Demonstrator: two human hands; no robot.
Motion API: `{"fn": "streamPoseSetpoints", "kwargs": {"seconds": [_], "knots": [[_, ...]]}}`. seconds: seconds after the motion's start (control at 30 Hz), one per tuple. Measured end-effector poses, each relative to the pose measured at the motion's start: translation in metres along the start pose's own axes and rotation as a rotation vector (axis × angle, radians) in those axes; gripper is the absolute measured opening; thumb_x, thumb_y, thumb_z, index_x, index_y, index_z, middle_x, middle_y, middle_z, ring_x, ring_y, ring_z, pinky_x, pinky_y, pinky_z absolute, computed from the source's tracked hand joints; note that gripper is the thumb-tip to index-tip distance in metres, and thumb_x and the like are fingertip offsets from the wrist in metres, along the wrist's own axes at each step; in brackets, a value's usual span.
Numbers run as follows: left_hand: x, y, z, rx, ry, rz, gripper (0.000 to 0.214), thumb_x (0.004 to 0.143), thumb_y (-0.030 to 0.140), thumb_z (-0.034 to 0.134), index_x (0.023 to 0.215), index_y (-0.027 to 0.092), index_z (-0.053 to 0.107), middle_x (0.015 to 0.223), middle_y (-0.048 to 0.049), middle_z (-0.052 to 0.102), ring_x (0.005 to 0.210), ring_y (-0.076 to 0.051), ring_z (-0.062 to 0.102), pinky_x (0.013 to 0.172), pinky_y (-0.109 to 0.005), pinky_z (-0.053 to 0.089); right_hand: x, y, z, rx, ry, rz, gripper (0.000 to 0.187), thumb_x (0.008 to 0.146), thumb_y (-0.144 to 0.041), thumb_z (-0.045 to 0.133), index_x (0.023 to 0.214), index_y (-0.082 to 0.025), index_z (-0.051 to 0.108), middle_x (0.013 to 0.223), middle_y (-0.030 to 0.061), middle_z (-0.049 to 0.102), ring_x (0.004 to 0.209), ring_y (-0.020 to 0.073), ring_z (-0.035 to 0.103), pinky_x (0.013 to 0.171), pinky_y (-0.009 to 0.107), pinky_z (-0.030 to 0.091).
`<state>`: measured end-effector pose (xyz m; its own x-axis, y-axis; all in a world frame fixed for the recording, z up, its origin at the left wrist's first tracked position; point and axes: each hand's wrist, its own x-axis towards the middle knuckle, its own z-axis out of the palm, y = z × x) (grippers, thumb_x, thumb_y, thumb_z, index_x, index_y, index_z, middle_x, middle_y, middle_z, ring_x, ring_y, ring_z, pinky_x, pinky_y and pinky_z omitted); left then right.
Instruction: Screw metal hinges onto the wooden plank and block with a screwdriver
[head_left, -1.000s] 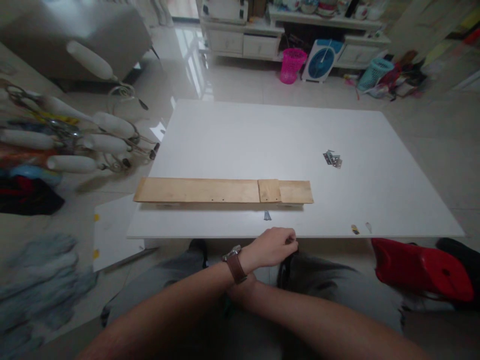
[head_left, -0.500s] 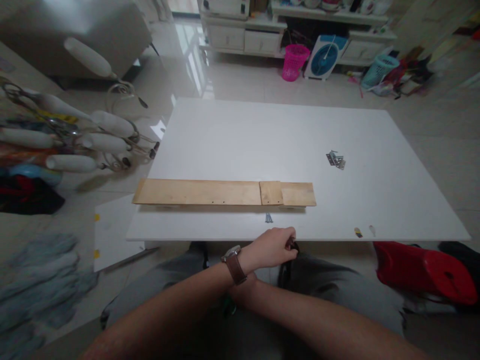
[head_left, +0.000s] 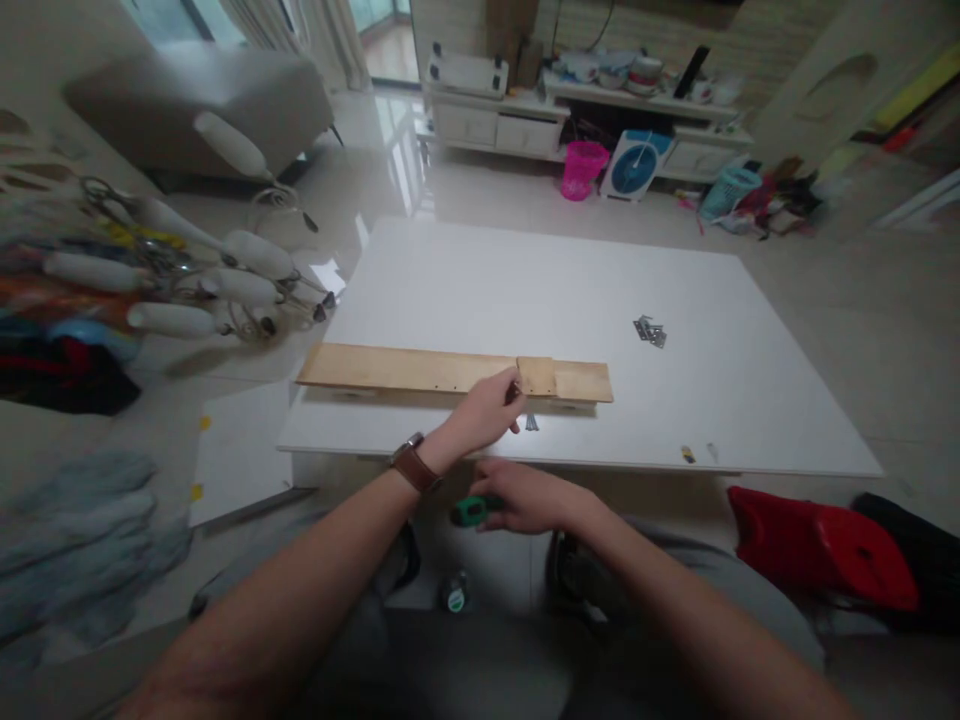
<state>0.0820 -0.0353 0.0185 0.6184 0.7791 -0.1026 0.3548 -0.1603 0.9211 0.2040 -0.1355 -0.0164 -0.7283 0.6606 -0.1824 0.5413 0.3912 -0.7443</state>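
Observation:
A long wooden board [head_left: 397,367] lies along the near side of the white table panel [head_left: 480,285], with a short wooden piece [head_left: 537,376] across it and small dark holes along its near edge. My left hand [head_left: 487,408], with a watch on the wrist, is closed in a pinch over the board's near edge beside the short piece. What its fingertips hold is too small to make out. Several screws [head_left: 532,423] lie just right of it. My right hand [head_left: 525,497], lower and in front of the panel's edge, is closed around a green-handled screwdriver [head_left: 471,511] whose tip is hidden.
Metal brackets [head_left: 649,331] lie in a pile on the right of the panel. Two small pieces, one a yellow-and-black bit [head_left: 688,454], rest near its front edge. A red stool [head_left: 821,550] stands at the right, a white board [head_left: 244,450] at the lower left.
My left hand has moved up and left from the panel's edge to the wooden board. My right hand has come out from under the left forearm, bringing the screwdriver into view. The head view has tilted up.

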Motion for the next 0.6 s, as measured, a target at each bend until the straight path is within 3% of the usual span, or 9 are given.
{"fn": "streamPoseSetpoints", "kwargs": {"seconds": [0.07,0.13,0.23,0.3,0.4,0.6], "knots": [[-0.001,0.000,-0.013,0.007,0.085,0.001,0.019,0.093,0.012,0.051,0.083,0.023,0.040,0.070,0.0072,0.055,0.055,-0.011,0.066,0.056,-0.024,0.041,-0.022,0.001,-0.028,0.013,0.183,0.042,0.018,0.091,-0.033,0.080,0.092,-0.018,0.070,0.100,0.0056,0.063,0.096,0.0215,0.060,0.085,0.034,0.049],[-0.003,-0.002,-0.022,0.033,0.132,0.000,0.019,0.092,0.011,0.051,0.084,0.023,0.039,0.069,0.0072,0.055,0.055,-0.011,0.065,0.057,-0.025,0.041,-0.043,0.007,-0.046,0.069,0.445,0.141,0.016,0.096,-0.034,0.070,0.091,-0.019,0.066,0.092,0.0031,0.060,0.082,0.0180,0.056,0.073,0.031,0.045],[-0.003,-0.005,-0.027,0.133,0.154,-0.001,0.019,0.093,0.012,0.052,0.086,0.024,0.040,0.068,0.0063,0.055,0.057,-0.013,0.064,0.059,-0.027,0.039,-0.065,0.025,-0.057,0.128,0.850,0.329,0.024,0.094,-0.043,0.069,0.089,-0.020,0.064,0.080,0.0007,0.059,0.071,0.0171,0.053,0.066,0.032,0.043],[0.000,-0.008,-0.026,0.207,0.139,0.003,0.018,0.095,0.012,0.051,0.086,0.024,0.040,0.067,0.0052,0.055,0.060,-0.014,0.063,0.061,-0.028,0.038,-0.073,0.036,-0.057,0.182,1.021,0.409,0.030,0.087,-0.048,0.074,0.087,-0.019,0.065,0.078,0.0014,0.063,0.069,0.0176,0.056,0.066,0.033,0.046],[0.006,-0.009,-0.023,0.281,0.111,0.000,0.017,0.097,0.012,0.048,0.087,0.024,0.040,0.067,0.0033,0.058,0.064,-0.016,0.062,0.065,-0.029,0.039,-0.075,0.043,-0.058,0.199,1.123,0.433,0.031,0.083,-0.048,0.078,0.087,-0.020,0.066,0.078,0.0017,0.064,0.068,0.0178,0.058,0.064,0.033,0.048],[0.017,-0.007,-0.020,0.338,0.078,-0.028,0.013,0.096,0.012,0.047,0.090,0.023,0.043,0.072,0.0005,0.061,0.068,-0.017,0.061,0.068,-0.031,0.040,-0.071,0.044,-0.059,0.133,1.102,0.369,0.023,0.084,-0.042,0.076,0.082,-0.021,0.066,0.074,0.0003,0.063,0.065,0.0157,0.057,0.062,0.030,0.050]]}}
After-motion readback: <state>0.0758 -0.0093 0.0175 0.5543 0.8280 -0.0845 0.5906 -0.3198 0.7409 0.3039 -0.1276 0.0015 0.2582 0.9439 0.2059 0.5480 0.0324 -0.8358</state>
